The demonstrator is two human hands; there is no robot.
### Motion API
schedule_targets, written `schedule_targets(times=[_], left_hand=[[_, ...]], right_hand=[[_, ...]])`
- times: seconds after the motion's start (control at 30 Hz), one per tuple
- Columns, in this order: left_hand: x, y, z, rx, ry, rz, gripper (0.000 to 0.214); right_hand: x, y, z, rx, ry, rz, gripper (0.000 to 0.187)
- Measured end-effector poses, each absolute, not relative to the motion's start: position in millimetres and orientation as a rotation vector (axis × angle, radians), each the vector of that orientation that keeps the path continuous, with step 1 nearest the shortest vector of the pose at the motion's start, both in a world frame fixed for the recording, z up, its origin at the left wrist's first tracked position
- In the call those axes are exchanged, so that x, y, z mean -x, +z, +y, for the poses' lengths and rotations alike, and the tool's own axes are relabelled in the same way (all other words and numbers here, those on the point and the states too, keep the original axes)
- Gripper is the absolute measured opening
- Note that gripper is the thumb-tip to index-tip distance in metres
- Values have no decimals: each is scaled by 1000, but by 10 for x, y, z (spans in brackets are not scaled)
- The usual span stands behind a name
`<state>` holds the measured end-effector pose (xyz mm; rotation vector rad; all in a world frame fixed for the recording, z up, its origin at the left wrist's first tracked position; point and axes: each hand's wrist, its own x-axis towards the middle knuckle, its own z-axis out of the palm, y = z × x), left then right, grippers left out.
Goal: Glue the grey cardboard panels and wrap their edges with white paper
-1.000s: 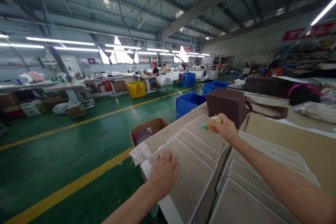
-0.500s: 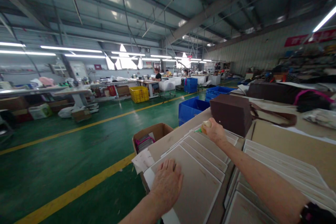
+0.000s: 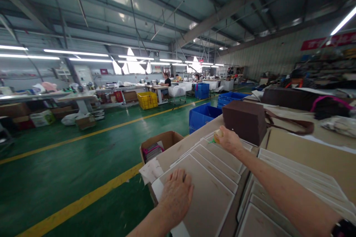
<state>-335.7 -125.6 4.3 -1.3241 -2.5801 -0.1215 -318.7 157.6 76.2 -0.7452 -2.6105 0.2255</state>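
Observation:
My left hand (image 3: 177, 193) lies flat, fingers spread, on the nearest grey board (image 3: 207, 196) of a fanned row of boards on the table. My right hand (image 3: 228, 140) reaches to the far end of that row and is closed round a small yellowish glue bottle (image 3: 217, 134) with a green tip, just in front of a brown box (image 3: 244, 120). A second fanned stack of boards (image 3: 292, 181) lies to the right, under my right forearm.
An open cardboard box (image 3: 162, 141) stands on the green floor beside the table's left edge. Blue crates (image 3: 202, 114) sit beyond it. Brown bags and a strap (image 3: 292, 98) lie at the back right. People sit at distant tables (image 3: 167, 79).
My right hand with the bottle moved farther away along the row toward the brown box. The view tilted up a little. My left hand stayed on the board.

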Motion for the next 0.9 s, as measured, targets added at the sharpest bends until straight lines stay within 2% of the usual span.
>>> schedule_targets(times=[0.17, 0.53, 0.9], left_hand=[[3352, 29, -1257, 1324, -118, -2563, 26], [3344, 60, -1253, 1323, -78, -2557, 27], [3360, 66, -1251, 1340, -52, -2539, 25]], right_hand=[[2967, 830, 1635, 751, 181, -2644, 23], [2298, 764, 1824, 736, 234, -2638, 18], [1797, 748, 1890, 798, 302, -2585, 22]])
